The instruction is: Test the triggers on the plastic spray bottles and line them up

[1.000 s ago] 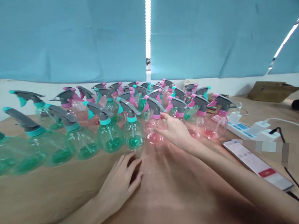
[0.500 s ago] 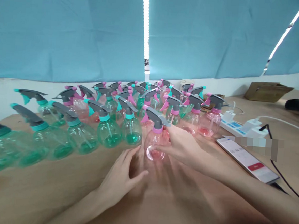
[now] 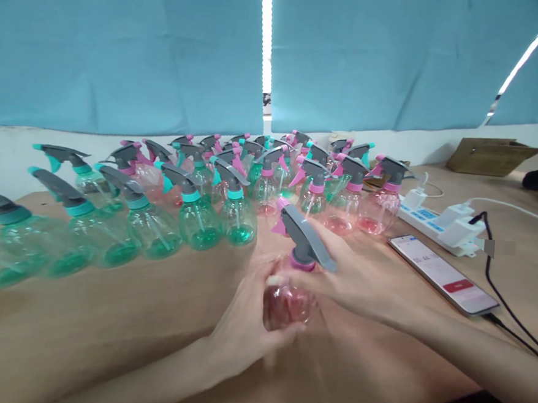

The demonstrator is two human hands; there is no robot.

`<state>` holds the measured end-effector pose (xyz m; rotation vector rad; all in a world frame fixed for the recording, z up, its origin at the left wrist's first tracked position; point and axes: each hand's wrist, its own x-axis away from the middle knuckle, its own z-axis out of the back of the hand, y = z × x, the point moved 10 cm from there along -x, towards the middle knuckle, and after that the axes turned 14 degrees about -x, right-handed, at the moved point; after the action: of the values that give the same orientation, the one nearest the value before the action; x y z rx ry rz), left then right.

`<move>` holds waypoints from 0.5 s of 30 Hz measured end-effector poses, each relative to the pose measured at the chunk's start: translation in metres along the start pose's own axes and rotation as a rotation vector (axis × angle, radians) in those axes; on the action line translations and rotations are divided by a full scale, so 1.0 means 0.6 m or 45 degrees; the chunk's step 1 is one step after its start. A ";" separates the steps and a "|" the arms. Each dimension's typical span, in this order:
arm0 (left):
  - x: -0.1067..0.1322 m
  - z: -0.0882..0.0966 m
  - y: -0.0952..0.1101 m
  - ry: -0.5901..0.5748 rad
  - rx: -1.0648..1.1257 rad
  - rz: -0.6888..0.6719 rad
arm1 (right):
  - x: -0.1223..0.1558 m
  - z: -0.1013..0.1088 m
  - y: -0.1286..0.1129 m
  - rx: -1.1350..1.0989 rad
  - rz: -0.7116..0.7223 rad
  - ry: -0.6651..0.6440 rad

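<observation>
A pink spray bottle [image 3: 289, 304] stands upright toward the near edge of the table [image 3: 104, 319], about midway along it and well apart from the other bottles. The left hand [image 3: 246, 326] is wrapped around its round body from the left, with the thumb curled across the front. The right hand [image 3: 360, 281] comes in from the right and pinches the neck at the pink collar under the grey trigger head. The fingers hide much of the body, and the bottle's base is blurred, so whether it rests on the wood or is lifted cannot be told. Along the far edge stand packed rows of green bottles [image 3: 198, 221] and pink bottles [image 3: 379, 206]; those at the far left are smeared and cut off by the frame. Toward the right edge lie a phone [image 3: 443, 276], with its screen text unreadable, a power strip [image 3: 427, 220] and a black cable [image 3: 497, 291]. At the far right corner are a cardboard box [image 3: 491, 157] and a dark object that is cut off.
</observation>
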<state>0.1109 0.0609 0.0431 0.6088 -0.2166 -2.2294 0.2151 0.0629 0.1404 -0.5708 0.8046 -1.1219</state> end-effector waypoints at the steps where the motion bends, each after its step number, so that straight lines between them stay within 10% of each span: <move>1: -0.002 -0.001 0.002 -0.003 0.025 -0.003 | -0.003 0.000 0.006 -0.089 -0.022 0.043; 8: -0.013 -0.010 0.004 0.009 0.057 0.034 | -0.008 -0.001 0.042 -0.434 0.004 0.332; 15: -0.021 -0.010 -0.001 0.034 0.034 0.105 | -0.016 0.018 0.033 0.054 0.001 0.430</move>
<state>0.1204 0.0708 0.0424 0.6325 -0.2541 -2.1410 0.2325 0.0786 0.1345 -0.3482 1.0680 -1.2500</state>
